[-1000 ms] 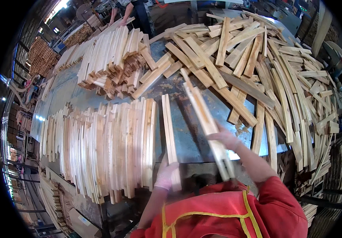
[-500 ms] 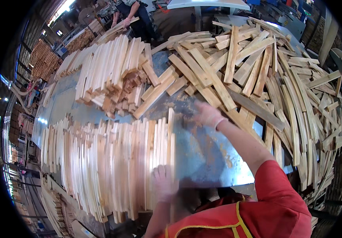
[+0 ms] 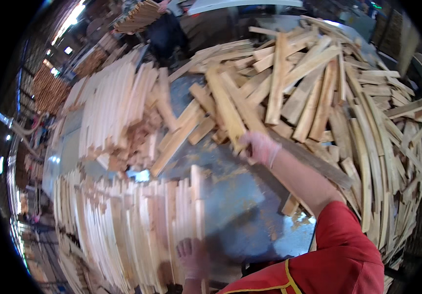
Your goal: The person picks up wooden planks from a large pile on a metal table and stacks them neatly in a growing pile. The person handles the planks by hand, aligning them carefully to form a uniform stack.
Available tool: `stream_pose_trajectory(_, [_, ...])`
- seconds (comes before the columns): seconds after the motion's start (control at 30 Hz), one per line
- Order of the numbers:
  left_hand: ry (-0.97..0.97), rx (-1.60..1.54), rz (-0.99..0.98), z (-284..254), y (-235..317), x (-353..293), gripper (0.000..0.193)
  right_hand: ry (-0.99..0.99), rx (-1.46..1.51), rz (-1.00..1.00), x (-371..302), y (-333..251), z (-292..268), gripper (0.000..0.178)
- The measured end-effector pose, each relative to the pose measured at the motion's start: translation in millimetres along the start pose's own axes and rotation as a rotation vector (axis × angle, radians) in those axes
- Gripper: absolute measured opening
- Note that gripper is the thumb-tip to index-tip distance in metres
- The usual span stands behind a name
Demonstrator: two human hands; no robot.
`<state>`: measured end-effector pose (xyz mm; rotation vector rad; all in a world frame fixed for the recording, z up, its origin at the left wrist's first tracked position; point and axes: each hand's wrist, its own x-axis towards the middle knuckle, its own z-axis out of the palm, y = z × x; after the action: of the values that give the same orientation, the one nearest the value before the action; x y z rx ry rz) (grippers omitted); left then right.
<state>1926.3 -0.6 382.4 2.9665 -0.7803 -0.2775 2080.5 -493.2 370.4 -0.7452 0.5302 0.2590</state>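
Observation:
My right hand, in a thin pale glove, is closed round the near end of a wooden strip. That strip slants away from me over the edge of a loose heap of wooden strips. My left hand, gloved too, lies on the right end of a row of wooden strips standing side by side on the table. Its fingers are laid over the last strips and look somewhat blurred; its palm side is hidden.
A stacked block of pale strips stands beyond the row on the metal table. At the far left a person carries a bundle of strips. A white-topped table is at the back.
My right hand has closed on the end of a strip from the heap. Other strips near it have shifted or gone from view. My left hand stays at the row, and the whole view has shifted.

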Motion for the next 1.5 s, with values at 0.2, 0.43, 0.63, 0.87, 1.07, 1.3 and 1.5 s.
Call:
stream_pose_trajectory(0.2, [0.075, 0.063, -0.004, 23, -7, -18, 0.09, -0.011, 0.165, -0.31, -147, -19, 10, 0.023])
stream_pose_trajectory(0.43, [0.053, 0.052, 0.025, 14, -6, 3, 0.085, 0.645, -0.566, -1.084, -75, -219, -82, 0.05])
stream_pose_trajectory(0.63, [0.044, 0.057, -0.023, 6, -5, -7, 0.085, 0.736, -1.712, -0.363, -7, -35, 29, 0.062])
stream_pose_trajectory(0.87, [0.073, 0.038, -0.007, 11, -11, -11, 0.085, 0.661, -1.674, -0.487, 9, 6, 95, 0.056])
stream_pose_trajectory(1.07, [0.101, 0.108, 0.03, 36, -21, -14, 0.091, 0.828, -1.61, -0.388, 58, 75, 94, 0.065])
stream_pose_trajectory(1.3, [0.274, 0.123, 0.143, 41, -28, -21, 0.066, 0.393, -0.687, -0.454, -102, 199, 106, 0.115])
stream_pose_trajectory(1.5, [0.087, 0.001, 0.095, 29, 0, -4, 0.089, -0.26, -1.232, -0.064, -200, 367, 133, 0.083])
